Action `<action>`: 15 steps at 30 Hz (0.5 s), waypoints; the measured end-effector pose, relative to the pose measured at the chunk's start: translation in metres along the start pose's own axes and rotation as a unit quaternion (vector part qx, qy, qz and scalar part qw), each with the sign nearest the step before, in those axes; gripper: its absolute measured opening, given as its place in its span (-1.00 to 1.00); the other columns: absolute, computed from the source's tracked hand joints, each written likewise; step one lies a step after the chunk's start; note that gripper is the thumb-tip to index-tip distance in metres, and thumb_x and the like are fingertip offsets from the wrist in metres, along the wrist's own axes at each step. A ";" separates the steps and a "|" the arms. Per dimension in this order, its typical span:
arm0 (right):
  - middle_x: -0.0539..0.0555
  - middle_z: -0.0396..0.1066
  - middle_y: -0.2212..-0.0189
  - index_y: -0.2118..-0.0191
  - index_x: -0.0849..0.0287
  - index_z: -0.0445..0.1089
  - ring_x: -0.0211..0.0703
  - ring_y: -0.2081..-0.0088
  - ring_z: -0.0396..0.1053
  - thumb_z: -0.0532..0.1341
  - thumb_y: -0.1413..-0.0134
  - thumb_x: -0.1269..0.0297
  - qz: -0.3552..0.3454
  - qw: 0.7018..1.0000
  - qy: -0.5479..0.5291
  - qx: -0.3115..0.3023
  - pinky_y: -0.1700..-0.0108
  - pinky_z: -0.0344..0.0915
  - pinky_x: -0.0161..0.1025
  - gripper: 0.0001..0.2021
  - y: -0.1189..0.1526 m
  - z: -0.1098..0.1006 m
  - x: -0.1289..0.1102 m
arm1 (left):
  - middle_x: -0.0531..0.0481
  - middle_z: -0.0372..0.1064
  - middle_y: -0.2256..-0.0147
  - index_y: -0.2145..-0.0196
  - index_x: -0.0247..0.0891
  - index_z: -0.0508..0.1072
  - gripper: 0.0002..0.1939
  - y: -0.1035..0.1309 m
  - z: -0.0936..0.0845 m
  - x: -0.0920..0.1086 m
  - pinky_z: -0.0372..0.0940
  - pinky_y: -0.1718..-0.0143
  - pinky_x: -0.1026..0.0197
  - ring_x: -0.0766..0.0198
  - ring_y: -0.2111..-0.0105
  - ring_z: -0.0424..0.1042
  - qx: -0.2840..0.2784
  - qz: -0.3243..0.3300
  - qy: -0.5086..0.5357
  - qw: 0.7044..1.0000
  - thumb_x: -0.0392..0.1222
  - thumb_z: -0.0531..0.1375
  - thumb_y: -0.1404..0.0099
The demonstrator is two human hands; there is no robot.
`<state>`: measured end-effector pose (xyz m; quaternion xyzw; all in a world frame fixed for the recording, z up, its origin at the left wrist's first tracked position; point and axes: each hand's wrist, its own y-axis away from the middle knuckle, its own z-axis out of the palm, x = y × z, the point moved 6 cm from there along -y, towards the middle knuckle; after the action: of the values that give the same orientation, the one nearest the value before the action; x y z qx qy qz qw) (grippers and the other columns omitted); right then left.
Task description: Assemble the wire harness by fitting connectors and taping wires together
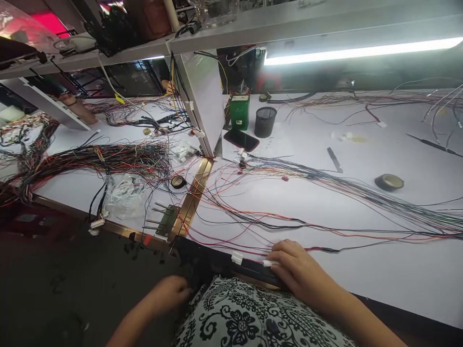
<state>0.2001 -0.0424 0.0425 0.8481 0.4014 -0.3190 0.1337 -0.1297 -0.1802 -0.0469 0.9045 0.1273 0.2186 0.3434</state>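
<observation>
My right hand (294, 262) rests at the front edge of the white table. Its fingers are closed on a small white connector (269, 263), beside red and black wires (253, 250). Left of it, a second white connector (237, 258) lies on the dark edge strip. My left hand (172, 290) is low, off the table's front edge, near the patterned clothing. Its fingers are curled in and slightly blurred; what they hold, if anything, is hidden. Long red, orange and black wires with dark sleeves (285, 226) run across the table to the right.
A thick wire bundle (361, 193) crosses the right side. Black tape (389, 182), a phone (241, 140), a mesh cup (265, 122) and a green box (239, 113) stand or lie behind. Left are a tangled harness pile (119, 161), a plastic bag (126, 195) and a pin fixture (167, 219).
</observation>
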 end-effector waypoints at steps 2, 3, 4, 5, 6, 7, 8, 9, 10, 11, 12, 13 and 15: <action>0.07 0.39 0.15 0.08 0.06 0.35 -0.10 0.10 0.30 0.12 -0.24 0.28 -0.008 1.000 0.007 0.016 0.05 0.25 -0.09 -0.84 0.000 -0.010 0.008 | 0.08 0.32 0.59 0.63 -0.23 0.33 -0.62 0.006 -0.013 0.043 -0.07 0.53 0.28 0.30 0.54 0.28 -0.030 0.067 -0.027 0.997 0.03 0.04 -0.23; 0.08 0.40 0.16 0.07 0.07 0.35 -0.09 0.11 0.31 0.13 -0.24 0.26 -0.006 0.999 0.025 0.042 0.05 0.25 -0.08 -0.83 -0.001 -0.018 0.016 | 0.07 0.34 0.56 0.58 -0.23 0.35 -0.59 0.008 -0.022 0.063 -0.06 0.53 0.28 0.30 0.53 0.29 -0.022 0.092 -0.036 0.995 0.06 0.00 -0.28; 0.09 0.41 0.17 0.07 0.08 0.36 -0.08 0.12 0.32 0.12 -0.24 0.25 0.005 0.996 0.050 0.074 0.06 0.25 -0.08 -0.82 -0.002 -0.026 0.027 | 0.07 0.35 0.56 0.56 -0.22 0.37 -0.57 0.009 -0.033 0.083 -0.04 0.52 0.28 0.29 0.53 0.30 -0.010 0.112 -0.042 0.993 0.07 -0.03 -0.31; 0.10 0.42 0.19 0.08 0.10 0.37 -0.07 0.15 0.33 0.11 -0.25 0.26 0.021 0.991 0.078 0.107 0.09 0.26 -0.08 -0.82 -0.004 -0.034 0.039 | 0.05 0.38 0.54 0.52 -0.22 0.39 -0.56 0.010 -0.043 0.103 0.01 0.49 0.28 0.28 0.50 0.32 0.007 0.141 -0.038 0.989 0.07 -0.05 -0.34; 0.12 0.43 0.21 0.10 0.12 0.39 -0.06 0.17 0.34 0.09 -0.25 0.27 0.043 0.984 0.107 0.132 0.11 0.27 -0.08 -0.81 -0.007 -0.041 0.052 | 0.04 0.41 0.49 0.46 -0.21 0.42 -0.58 0.010 -0.053 0.123 0.07 0.43 0.27 0.26 0.45 0.35 0.026 0.180 -0.026 0.983 0.05 -0.06 -0.36; 0.13 0.43 0.23 0.11 0.14 0.40 -0.05 0.20 0.35 0.09 -0.24 0.27 0.064 0.978 0.135 0.144 0.14 0.28 -0.08 -0.81 -0.010 -0.046 0.063 | 0.04 0.45 0.43 0.39 -0.19 0.45 -0.61 0.009 -0.061 0.142 0.11 0.37 0.27 0.26 0.40 0.38 0.043 0.220 -0.008 0.974 0.03 -0.06 -0.38; 0.13 0.43 0.24 0.13 0.14 0.42 -0.03 0.21 0.35 0.10 -0.22 0.27 0.079 0.974 0.159 0.141 0.16 0.28 -0.08 -0.81 -0.015 -0.048 0.074 | 0.04 0.47 0.39 0.33 -0.18 0.46 -0.64 0.006 -0.069 0.159 0.14 0.32 0.26 0.25 0.35 0.39 0.060 0.255 0.011 0.965 0.00 -0.05 -0.39; 0.13 0.43 0.26 0.16 0.14 0.43 -0.02 0.23 0.35 0.11 -0.21 0.27 0.089 0.972 0.176 0.130 0.18 0.29 -0.09 -0.81 -0.020 -0.048 0.082 | 0.03 0.48 0.36 0.29 -0.17 0.47 -0.67 0.003 -0.076 0.175 0.17 0.27 0.25 0.25 0.33 0.40 0.083 0.283 0.028 0.955 -0.03 -0.04 -0.39; 0.12 0.43 0.29 0.21 0.13 0.45 -0.02 0.25 0.35 0.12 -0.19 0.27 0.092 0.971 0.188 0.113 0.19 0.29 -0.09 -0.83 -0.026 -0.047 0.087 | 0.03 0.48 0.34 0.25 -0.17 0.46 -0.70 -0.002 -0.082 0.188 0.18 0.24 0.24 0.25 0.31 0.41 0.108 0.304 0.041 0.946 -0.05 -0.02 -0.39; 0.11 0.43 0.31 0.26 0.12 0.45 -0.01 0.25 0.36 0.12 -0.19 0.28 0.091 0.972 0.193 0.097 0.19 0.29 -0.09 -0.84 -0.031 -0.045 0.091 | 0.02 0.48 0.33 0.24 -0.18 0.46 -0.73 -0.008 -0.088 0.201 0.20 0.22 0.23 0.25 0.30 0.41 0.134 0.319 0.051 0.937 -0.07 0.00 -0.39; 0.11 0.43 0.33 0.32 0.12 0.44 -0.01 0.26 0.36 0.11 -0.18 0.29 0.091 0.973 0.194 0.087 0.19 0.29 -0.09 -0.84 -0.035 -0.043 0.093 | 0.01 0.48 0.32 0.21 -0.19 0.45 -0.75 -0.014 -0.092 0.213 0.22 0.20 0.22 0.24 0.29 0.41 0.162 0.334 0.057 0.927 -0.08 0.02 -0.38; 0.10 0.43 0.34 0.35 0.12 0.42 -0.01 0.26 0.36 0.10 -0.18 0.30 0.094 0.974 0.190 0.085 0.19 0.29 -0.09 -0.84 -0.038 -0.042 0.093 | -0.01 0.48 0.28 0.18 -0.20 0.44 -0.77 -0.020 -0.097 0.224 0.23 0.16 0.20 0.23 0.25 0.41 0.187 0.351 0.058 0.916 -0.10 0.04 -0.37; 0.09 0.43 0.35 0.36 0.12 0.36 -0.02 0.27 0.37 0.07 -0.19 0.30 0.116 0.974 0.163 0.104 0.22 0.30 -0.10 -0.84 -0.037 -0.043 0.094 | -0.05 0.46 0.21 0.15 -0.22 0.44 -0.78 -0.030 -0.102 0.244 0.22 0.10 0.16 0.20 0.18 0.39 0.236 0.382 0.037 0.893 -0.11 0.08 -0.35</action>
<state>0.2351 0.0587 0.0153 0.9388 0.2810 -0.1988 0.0133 0.0314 -0.0072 0.0764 0.9290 -0.1675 0.3299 0.0046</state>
